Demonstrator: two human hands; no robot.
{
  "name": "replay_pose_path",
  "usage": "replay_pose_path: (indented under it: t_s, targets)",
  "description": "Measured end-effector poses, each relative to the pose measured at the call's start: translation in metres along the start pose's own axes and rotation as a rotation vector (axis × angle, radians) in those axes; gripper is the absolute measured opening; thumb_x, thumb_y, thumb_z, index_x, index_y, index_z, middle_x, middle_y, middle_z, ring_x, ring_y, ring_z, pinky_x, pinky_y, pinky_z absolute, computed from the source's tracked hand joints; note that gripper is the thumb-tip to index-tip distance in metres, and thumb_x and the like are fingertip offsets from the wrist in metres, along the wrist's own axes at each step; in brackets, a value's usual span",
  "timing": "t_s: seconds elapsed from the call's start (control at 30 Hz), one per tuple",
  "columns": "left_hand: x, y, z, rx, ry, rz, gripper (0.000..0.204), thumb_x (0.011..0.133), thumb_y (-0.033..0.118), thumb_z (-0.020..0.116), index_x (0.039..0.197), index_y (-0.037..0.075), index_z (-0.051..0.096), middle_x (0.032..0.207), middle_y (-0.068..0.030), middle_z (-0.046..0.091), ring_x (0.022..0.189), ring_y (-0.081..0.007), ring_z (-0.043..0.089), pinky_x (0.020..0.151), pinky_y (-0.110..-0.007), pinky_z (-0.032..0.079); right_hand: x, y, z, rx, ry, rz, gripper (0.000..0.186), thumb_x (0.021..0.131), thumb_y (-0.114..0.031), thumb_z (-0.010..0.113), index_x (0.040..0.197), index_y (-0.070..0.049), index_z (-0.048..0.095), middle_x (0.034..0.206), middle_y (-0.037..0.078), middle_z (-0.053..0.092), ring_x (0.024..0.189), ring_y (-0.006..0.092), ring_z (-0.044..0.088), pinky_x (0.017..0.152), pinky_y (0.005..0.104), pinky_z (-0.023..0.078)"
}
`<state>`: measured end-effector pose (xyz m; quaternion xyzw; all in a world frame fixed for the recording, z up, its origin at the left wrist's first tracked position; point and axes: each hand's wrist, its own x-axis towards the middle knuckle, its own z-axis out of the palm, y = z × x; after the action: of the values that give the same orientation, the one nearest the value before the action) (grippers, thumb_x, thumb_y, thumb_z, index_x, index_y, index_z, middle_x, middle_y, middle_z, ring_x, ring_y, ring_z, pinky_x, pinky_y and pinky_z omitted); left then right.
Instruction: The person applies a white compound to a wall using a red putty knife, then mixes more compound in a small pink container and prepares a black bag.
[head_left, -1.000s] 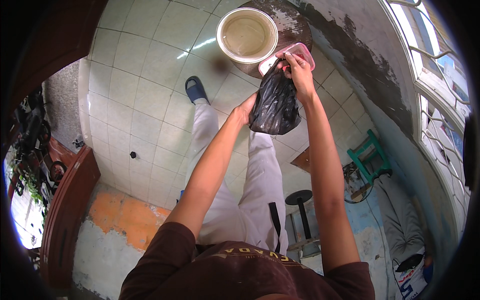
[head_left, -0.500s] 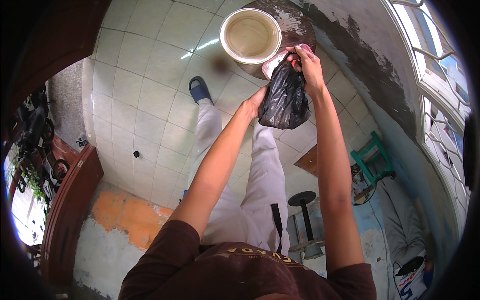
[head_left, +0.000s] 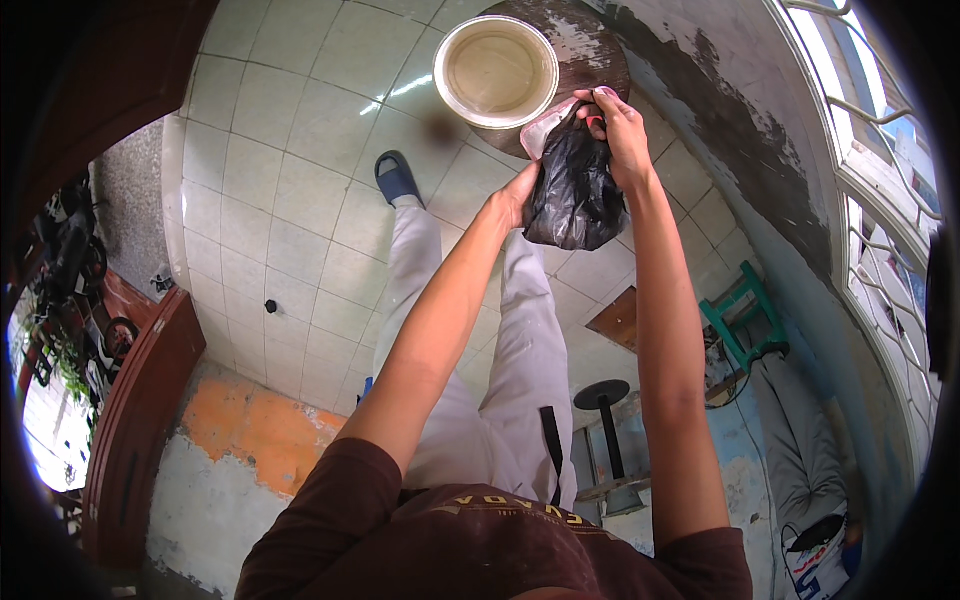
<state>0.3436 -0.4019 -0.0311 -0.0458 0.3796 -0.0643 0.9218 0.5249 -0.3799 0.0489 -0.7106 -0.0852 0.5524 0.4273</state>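
Observation:
A crumpled black plastic bag (head_left: 574, 200) hangs between my two hands, over the near edge of a round dark table. My right hand (head_left: 618, 128) pinches its top, where something small and red shows at the fingers. My left hand (head_left: 517, 196) is closed on the bag's left side, its fingertips hidden behind the plastic. Just beyond the bag lies a pink-edged tray or packet (head_left: 541, 131), partly covered by it. What the bag holds, if anything, cannot be seen.
A round cream tub (head_left: 497, 70) with pale liquid stands on the worn round table (head_left: 600, 55). A green stool (head_left: 748, 315) is at the right by the wall. Window bars (head_left: 885, 240) line the right side. A small black object (head_left: 271, 307) lies on the tiled floor.
The lower end of the bag has lifted slightly and shifted a little to the right. Both hands keep their hold on it.

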Motion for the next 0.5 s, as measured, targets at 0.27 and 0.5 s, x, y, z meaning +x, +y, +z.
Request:
replay_pose_path:
  t_s: [0.27, 0.5]
  targets:
    - [-0.004, -0.002, 0.001, -0.026, 0.061, -0.005, 0.056, 0.1, 0.053, 0.043, 0.122, 0.006, 0.065, 0.111, -0.0092, 0.073, 0.092, -0.0206, 0.072, 0.088, -0.039, 0.057, 0.001, 0.003, 0.0, -0.004, 0.005, 0.017, 0.03, 0.104, -0.023, 0.05, 0.108, -0.001, 0.071, 0.082, 0.0, 0.064, 0.068, 0.0038, 0.045, 0.06, 0.0193, 0.034]
    - [-0.012, -0.007, -0.007, -0.06, 0.07, 0.007, 0.049, 0.1, 0.044, 0.042, 0.117, 0.005, 0.066, 0.106, -0.0099, 0.074, 0.087, -0.0202, 0.073, 0.085, -0.037, 0.058, -0.002, 0.015, 0.005, 0.016, -0.03, 0.031, 0.031, 0.104, -0.024, 0.05, 0.107, -0.003, 0.072, 0.081, -0.001, 0.065, 0.068, 0.0034, 0.045, 0.061, 0.0187, 0.035]
